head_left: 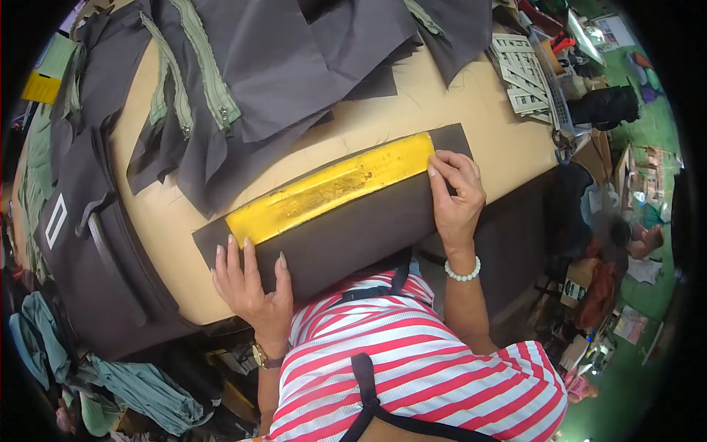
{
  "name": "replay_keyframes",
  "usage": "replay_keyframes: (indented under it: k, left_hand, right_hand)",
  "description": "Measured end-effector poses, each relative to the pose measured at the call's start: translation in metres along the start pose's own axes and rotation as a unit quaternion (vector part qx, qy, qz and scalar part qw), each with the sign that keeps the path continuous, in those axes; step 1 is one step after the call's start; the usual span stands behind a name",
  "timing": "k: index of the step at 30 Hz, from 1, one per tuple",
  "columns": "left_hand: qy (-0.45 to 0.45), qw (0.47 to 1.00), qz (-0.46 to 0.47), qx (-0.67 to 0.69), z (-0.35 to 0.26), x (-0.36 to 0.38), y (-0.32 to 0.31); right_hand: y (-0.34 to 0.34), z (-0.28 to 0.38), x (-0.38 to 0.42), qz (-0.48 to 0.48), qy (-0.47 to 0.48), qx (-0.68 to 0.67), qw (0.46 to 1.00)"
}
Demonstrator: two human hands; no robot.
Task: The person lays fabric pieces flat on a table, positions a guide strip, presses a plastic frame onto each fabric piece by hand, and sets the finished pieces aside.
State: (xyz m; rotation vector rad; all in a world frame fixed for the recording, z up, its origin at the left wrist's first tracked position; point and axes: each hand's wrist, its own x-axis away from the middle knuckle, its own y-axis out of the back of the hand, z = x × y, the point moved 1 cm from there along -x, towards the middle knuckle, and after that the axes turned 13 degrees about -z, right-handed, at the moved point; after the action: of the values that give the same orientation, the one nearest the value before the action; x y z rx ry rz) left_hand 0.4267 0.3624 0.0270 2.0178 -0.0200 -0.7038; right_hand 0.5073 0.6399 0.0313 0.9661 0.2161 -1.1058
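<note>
Striped shirt (412,346) close below. L hand (254,283) + R hand (456,195) flat, fingers released, pressing dark fabric (353,236) by yellow template (331,188); keep edges aligned w/ even pressure.

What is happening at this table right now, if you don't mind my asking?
A person in a striped shirt presses a dark fabric piece flat on the tan table, a yellow bar lying along it. The left hand holds the near left end; the right hand rests at the bar's right end. More dark fabric pieces lie piled behind.

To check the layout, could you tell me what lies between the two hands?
In the head view, dark fabric with the yellow bar spans from left hand to right hand.
</note>
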Motion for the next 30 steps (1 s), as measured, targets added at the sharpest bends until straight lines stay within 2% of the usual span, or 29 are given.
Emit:
replay_keyframes:
  k: [26, 30]
  left_hand:
    - [-0.001, 1.000, -0.023, 0.010, 0.0036, 0.0009, -0.0042]
    - [-0.002, 1.000, -0.006, 0.000, 0.0032, 0.0002, -0.0019]
  right_hand:
    - [-0.0024, -0.0051, 0.0037, 0.009, -0.008, 0.009, 1.000]
    - [-0.0023, -0.0031, 0.0023, 0.024, 0.019, 0.022, 0.999]
